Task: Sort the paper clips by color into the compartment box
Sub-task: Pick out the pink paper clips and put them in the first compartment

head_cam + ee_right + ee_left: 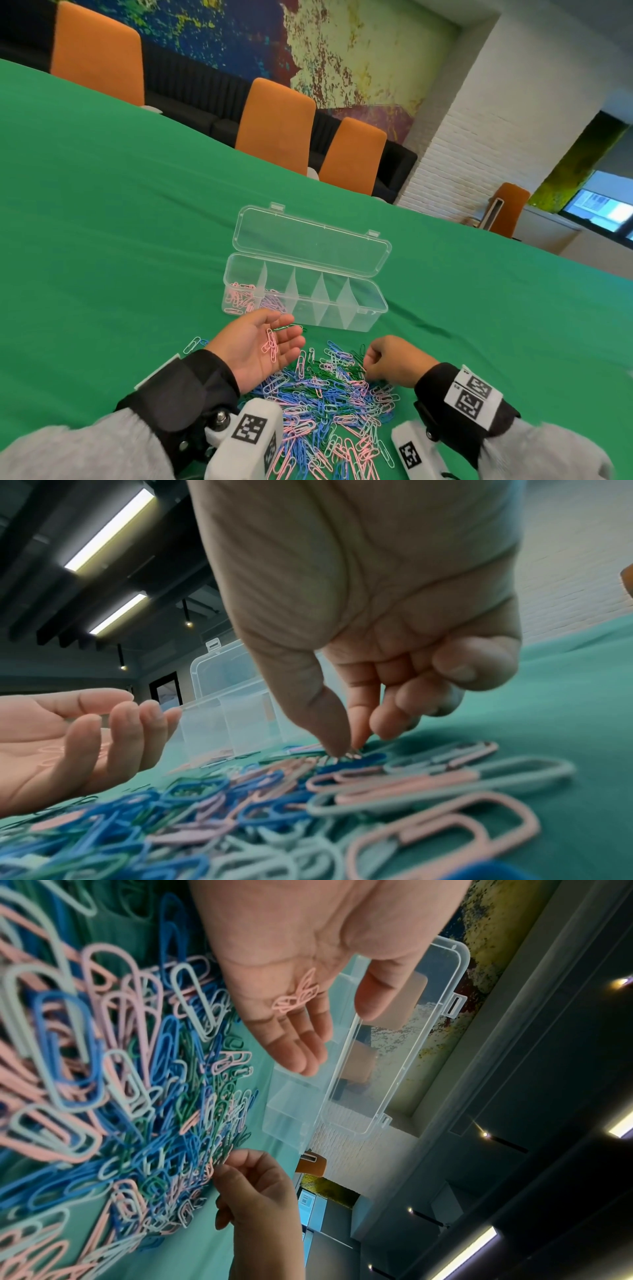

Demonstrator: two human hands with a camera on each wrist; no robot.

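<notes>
Few looped pink clips (270,344) on cupped left palm (255,346).

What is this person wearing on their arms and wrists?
Both arms are in light grey sleeves. Over each wrist sits a wide black strap: left strap, right strap. A white block with black-and-white square code markings is mounted at each wrist: left block, right block. The right strap also carries white code tags. Both hands are bare.

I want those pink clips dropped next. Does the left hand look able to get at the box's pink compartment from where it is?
Probably yes. The left hand lies palm up with pink clips on it, just short of the compartment box, whose lid stands open. Nothing lies between it and the leftmost compartment holding pink clips.
</notes>
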